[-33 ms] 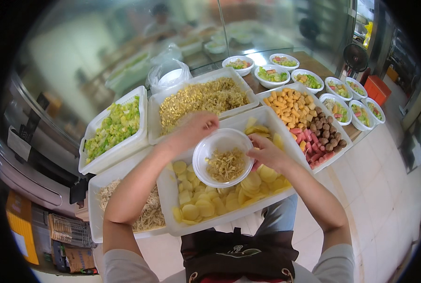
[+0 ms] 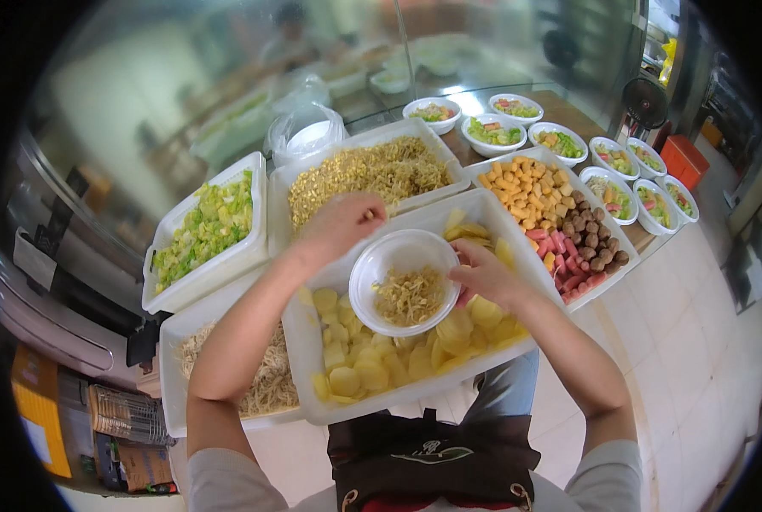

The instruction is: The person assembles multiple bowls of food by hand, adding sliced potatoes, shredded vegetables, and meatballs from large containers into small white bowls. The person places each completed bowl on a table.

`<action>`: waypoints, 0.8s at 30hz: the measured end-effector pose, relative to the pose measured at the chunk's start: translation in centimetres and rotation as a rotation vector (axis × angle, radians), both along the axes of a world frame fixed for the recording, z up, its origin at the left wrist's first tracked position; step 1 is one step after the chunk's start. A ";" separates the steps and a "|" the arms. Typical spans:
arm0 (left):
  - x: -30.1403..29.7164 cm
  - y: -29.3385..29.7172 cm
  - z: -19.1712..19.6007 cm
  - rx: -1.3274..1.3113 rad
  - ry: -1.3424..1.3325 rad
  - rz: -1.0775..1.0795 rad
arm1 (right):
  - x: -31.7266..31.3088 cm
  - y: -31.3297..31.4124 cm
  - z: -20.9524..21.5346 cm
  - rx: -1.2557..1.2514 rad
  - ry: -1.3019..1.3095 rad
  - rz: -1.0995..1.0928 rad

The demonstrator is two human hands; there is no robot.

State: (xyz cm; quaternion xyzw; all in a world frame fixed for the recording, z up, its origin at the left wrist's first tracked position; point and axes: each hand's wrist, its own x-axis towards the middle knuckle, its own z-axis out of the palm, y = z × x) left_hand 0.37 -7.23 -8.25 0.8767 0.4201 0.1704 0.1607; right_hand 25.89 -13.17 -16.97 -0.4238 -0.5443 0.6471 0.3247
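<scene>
My right hand [image 2: 483,275] grips the right rim of a white bowl [image 2: 365,286], thumb over the edge. Inside lies a small heap of bean sprouts [image 2: 409,296]. The bowl is held over a white tub [image 2: 297,341] of pale yellow potato slices [image 2: 372,375]. Just past the bowl's far left rim, my left hand [image 2: 342,229] is closed with curled fingers; what they hold is hidden. It hovers at the near edge of a white tub [image 2: 276,192] heaped with yellow-headed bean sprouts [image 2: 372,175].
Chopped lettuce [image 2: 210,226] fills a tub at left; shredded pale strands [image 2: 270,384] fill one nearer. At right, a tub holds tofu-like cubes [image 2: 526,192], brown meatballs [image 2: 598,243] and pink sausages [image 2: 568,264]. Several filled bowls [image 2: 492,135] stand beyond, before a glass pane. Bagged bowls [image 2: 310,136] stand behind.
My left hand has shifted slightly left and away from me, off the bowl's rim toward the bean sprout tub. The bowl and my right hand stay almost in place.
</scene>
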 end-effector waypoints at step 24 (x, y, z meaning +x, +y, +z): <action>-2.3 -10.1 -10.3 -0.275 0.191 0.005 | 2.3 1.4 -0.2 0.240 0.054 -0.326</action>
